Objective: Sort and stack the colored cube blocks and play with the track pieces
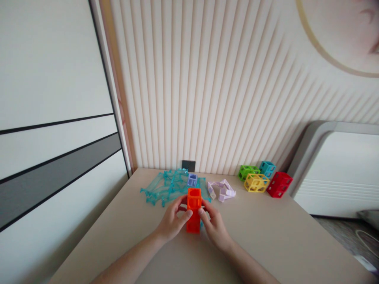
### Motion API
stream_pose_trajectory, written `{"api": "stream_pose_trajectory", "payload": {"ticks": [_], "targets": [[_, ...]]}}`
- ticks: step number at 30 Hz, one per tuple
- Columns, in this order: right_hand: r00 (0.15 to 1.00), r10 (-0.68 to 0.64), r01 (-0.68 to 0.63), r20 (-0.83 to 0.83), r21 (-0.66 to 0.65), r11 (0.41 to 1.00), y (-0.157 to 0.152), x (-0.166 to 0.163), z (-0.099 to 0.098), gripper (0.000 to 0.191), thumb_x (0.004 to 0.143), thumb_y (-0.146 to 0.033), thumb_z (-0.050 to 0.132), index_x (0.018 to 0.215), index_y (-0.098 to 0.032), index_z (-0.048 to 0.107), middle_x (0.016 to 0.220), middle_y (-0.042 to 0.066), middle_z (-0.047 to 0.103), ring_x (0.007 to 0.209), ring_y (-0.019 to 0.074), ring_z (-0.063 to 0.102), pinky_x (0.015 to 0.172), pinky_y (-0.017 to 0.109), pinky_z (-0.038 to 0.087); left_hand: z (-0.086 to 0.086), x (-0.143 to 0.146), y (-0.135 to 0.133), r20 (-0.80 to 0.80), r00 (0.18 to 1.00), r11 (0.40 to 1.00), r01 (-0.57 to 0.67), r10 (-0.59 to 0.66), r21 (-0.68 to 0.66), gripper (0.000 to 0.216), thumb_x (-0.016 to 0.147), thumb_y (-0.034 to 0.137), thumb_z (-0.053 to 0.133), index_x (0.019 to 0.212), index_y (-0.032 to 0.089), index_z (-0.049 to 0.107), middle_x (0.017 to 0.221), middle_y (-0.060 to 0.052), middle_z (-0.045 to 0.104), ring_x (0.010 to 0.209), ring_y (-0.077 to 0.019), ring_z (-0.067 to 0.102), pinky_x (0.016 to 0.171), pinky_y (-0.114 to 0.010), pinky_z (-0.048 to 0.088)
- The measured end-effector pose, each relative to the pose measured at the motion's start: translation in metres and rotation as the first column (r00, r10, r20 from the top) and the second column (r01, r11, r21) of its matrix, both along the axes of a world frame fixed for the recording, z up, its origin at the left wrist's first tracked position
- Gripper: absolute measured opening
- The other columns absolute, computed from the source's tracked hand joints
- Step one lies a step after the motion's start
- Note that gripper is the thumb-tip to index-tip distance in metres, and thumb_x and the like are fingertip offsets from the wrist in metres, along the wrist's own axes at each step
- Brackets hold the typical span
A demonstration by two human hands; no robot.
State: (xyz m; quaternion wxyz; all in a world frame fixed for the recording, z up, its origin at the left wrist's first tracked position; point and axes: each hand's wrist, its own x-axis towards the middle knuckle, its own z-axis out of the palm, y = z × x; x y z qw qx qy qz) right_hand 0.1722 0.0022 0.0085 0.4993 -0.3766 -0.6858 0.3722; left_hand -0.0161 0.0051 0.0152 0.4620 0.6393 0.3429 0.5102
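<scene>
An orange hollow block tower stands upright on the beige table, near its middle. My left hand grips the tower from the left, thumb and fingers pressed on it. My right hand holds it from the right, fingers closed against its side. Just behind the tower lie several clear teal track pieces with a small purple cube among them.
Pale lilac curved pieces lie right of the teal ones. Green, teal, yellow and red open-frame cubes cluster at the back right. A ribbed wall with a dark socket backs the table. A white cabinet stands to the right.
</scene>
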Motion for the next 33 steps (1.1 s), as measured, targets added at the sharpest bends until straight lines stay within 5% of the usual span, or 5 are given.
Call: {"api": "stream_pose_trajectory", "payload": {"ticks": [13,21,25,29,33], "targets": [[0.986,-0.047,-0.017,0.163,0.371,0.928,-0.003,0.003,-0.004,0.061,0.097,-0.065,0.034,0.137,-0.025,0.055,0.127,0.015,0.063,0.114,0.029,0.061,0.1,0.04,0.05,0.004,-0.009,-0.003,-0.095,0.989,0.939,-0.075,0.113,0.335,0.048,0.076,0.048,0.079,0.116,0.024,0.068,0.112,-0.01,0.072,0.105,-0.0289,0.065,0.093,-0.04,0.05],[0.975,-0.082,-0.032,0.205,0.5,0.866,-0.003,0.009,-0.015,0.049,0.102,-0.048,0.038,0.148,-0.031,0.041,0.137,0.013,0.058,0.124,0.0283,0.057,0.105,0.044,0.046,0.01,-0.014,-0.006,-0.115,0.99,0.88,-0.019,0.084,0.475,0.042,0.082,0.037,0.076,0.122,0.028,0.067,0.114,-0.01,0.072,0.108,-0.0297,0.064,0.095,-0.042,0.05],[0.962,-0.136,0.001,0.237,0.493,0.87,-0.004,0.009,-0.01,0.053,0.102,-0.046,0.041,0.152,-0.029,0.036,0.143,0.014,0.053,0.131,0.0292,0.052,0.108,0.045,0.045,0.007,-0.012,-0.005,-0.068,0.988,0.914,-0.101,0.138,0.393,0.042,0.078,0.043,0.079,0.114,0.024,0.069,0.108,-0.01,0.072,0.103,-0.0292,0.065,0.093,-0.04,0.05],[0.931,-0.227,0.07,0.287,0.47,0.88,-0.005,0.005,-0.01,0.061,0.099,-0.043,0.051,0.155,-0.027,0.031,0.146,0.014,0.05,0.133,0.0297,0.051,0.108,0.044,0.046,0.001,-0.005,-0.002,0.158,0.96,0.953,-0.256,0.231,0.162,0.047,0.077,0.043,0.079,0.114,0.021,0.061,0.107,-0.009,0.068,0.1,-0.0254,0.065,0.09,-0.036,0.051],[0.873,-0.316,0.095,0.371,0.508,0.856,-0.007,-0.005,-0.011,0.075,0.092,-0.043,0.064,0.156,-0.028,0.029,0.14,0.015,0.056,0.126,0.0313,0.057,0.102,0.044,0.052,-0.003,0.004,-0.003,0.269,0.941,0.974,-0.224,0.204,0.045,0.052,0.076,0.041,0.081,0.117,0.022,0.055,0.109,-0.007,0.067,0.101,-0.0238,0.066,0.09,-0.033,0.053]]}}
